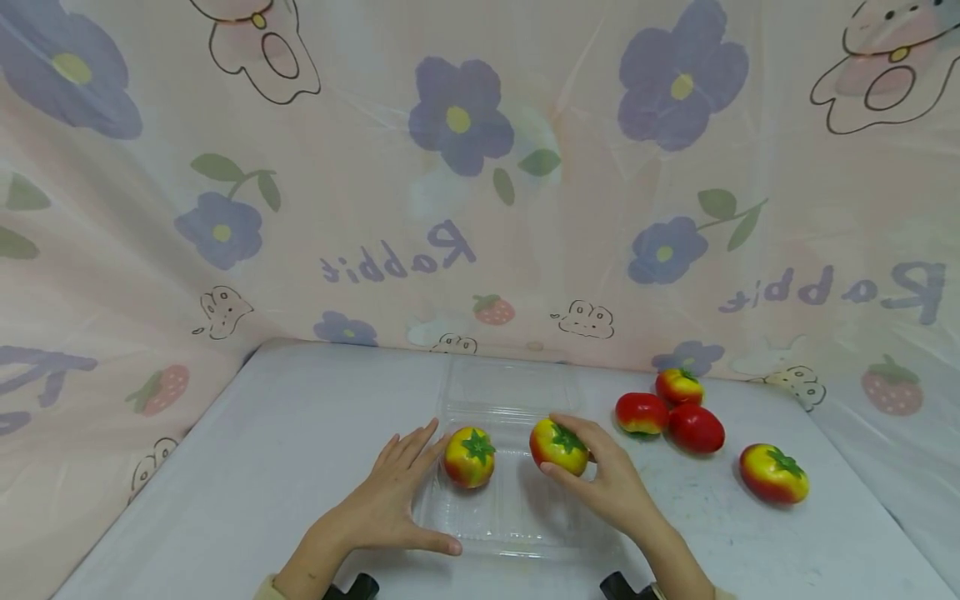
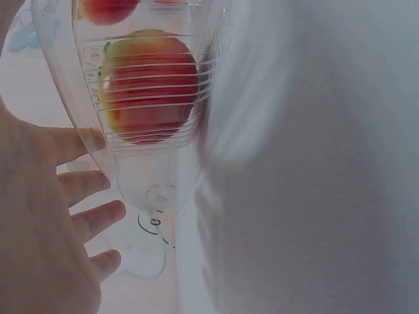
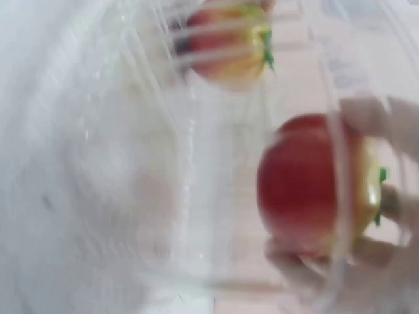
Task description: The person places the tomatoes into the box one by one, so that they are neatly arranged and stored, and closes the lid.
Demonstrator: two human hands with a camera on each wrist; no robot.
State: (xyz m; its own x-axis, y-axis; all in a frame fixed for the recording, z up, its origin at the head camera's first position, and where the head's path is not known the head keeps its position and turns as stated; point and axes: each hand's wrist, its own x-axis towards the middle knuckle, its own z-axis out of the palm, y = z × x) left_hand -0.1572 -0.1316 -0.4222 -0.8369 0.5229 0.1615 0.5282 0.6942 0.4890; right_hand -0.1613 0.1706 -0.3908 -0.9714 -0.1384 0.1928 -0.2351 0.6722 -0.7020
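A clear plastic clamshell box [image 1: 517, 521] lies on the table with its lid [image 1: 510, 387] folded back. Inside it, at the left, sits a red-and-yellow tomato [image 1: 469, 458] with a green leafy top. My right hand [image 1: 611, 487] grips a second tomato [image 1: 558, 447] by its sides, over the right half of the box. In the right wrist view this tomato [image 3: 301, 186] appears behind the box's clear wall. My left hand [image 1: 386, 504] is spread at the box's left edge, and in the left wrist view its fingers [image 2: 91, 219] lie straight along the rim.
To the right of the box, three tomatoes [image 1: 696, 428] lie grouped together on the white table [image 1: 262, 467]. Another tomato [image 1: 774, 474] lies apart, farther right. A patterned cloth [image 1: 525, 208] hangs behind the table and at its sides.
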